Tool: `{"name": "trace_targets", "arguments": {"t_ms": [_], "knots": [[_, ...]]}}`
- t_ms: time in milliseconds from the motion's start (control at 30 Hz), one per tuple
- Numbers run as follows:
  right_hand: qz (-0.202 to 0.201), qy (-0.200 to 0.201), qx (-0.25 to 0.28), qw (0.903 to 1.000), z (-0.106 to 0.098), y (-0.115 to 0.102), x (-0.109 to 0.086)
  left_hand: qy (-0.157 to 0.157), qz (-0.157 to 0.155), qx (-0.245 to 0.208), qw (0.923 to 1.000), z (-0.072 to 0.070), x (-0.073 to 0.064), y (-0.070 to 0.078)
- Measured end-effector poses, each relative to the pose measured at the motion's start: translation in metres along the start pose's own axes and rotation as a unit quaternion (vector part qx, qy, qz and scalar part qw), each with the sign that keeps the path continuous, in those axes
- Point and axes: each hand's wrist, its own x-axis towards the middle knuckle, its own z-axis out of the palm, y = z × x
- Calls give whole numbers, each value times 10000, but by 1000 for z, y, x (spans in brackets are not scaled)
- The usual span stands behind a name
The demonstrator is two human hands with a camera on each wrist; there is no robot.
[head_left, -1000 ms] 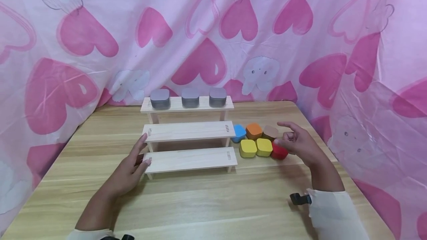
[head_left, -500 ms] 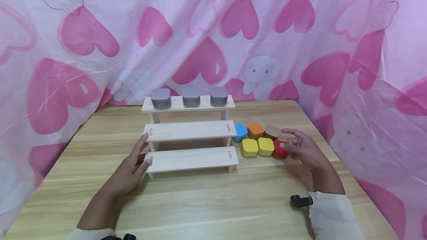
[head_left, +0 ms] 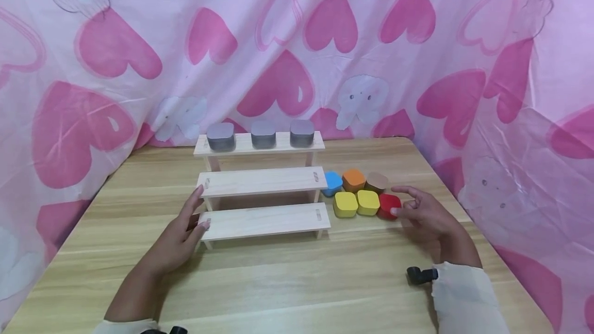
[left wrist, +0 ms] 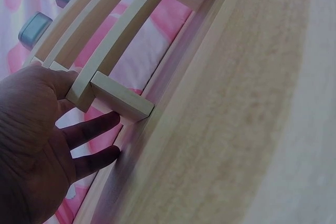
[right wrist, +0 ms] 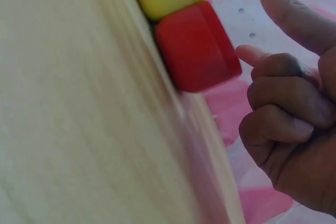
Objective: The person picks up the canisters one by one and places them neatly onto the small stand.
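Observation:
In the head view, my left hand point(head_left: 178, 236) rests at the left end of a pale wooden three-step stand point(head_left: 264, 223), the thumb on the lowest step and the index finger by the middle one. The left wrist view shows the other fingers point(left wrist: 94, 129) loosely extended beside the stand's leg. My right hand point(head_left: 427, 213) hovers beside a red block point(head_left: 389, 206), holding nothing. Its thumb and index finger are spread apart; the remaining fingers point(right wrist: 278, 129) are curled. Whether a fingertip touches the red block point(right wrist: 194, 48) I cannot tell.
Three grey rounded blocks point(head_left: 263, 134) stand on the top step. Right of the stand, a blue block point(head_left: 332, 183), an orange block point(head_left: 353, 180), a brown block point(head_left: 377, 182) and two yellow blocks point(head_left: 345, 204) cluster on the wooden table point(head_left: 278, 287). A pink heart-print cloth point(head_left: 278, 24) hangs behind.
My right hand has drawn slightly to the right and nearer me, away from the brown block and uncovering more of the red one. My left hand keeps its place; the blocks have not moved.

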Motion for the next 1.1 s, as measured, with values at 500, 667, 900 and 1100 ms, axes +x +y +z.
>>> {"name": "trace_targets", "arguments": {"t_ms": [500,667,900,1100], "knots": [[177,-232,79,9995,-6,19,12,-29,-62,-63,10000,-1,0,-2],[13,-321,116,9994,-5,21,12,-35,-107,-56,9999,-1,0,-2],[88,-364,203,9991,-3,21,13,-13,-69,-66,10000,-1,0,-1],[235,-255,-8,9994,-2,22,13,-20,-85,-44,10000,0,0,-1]]}}
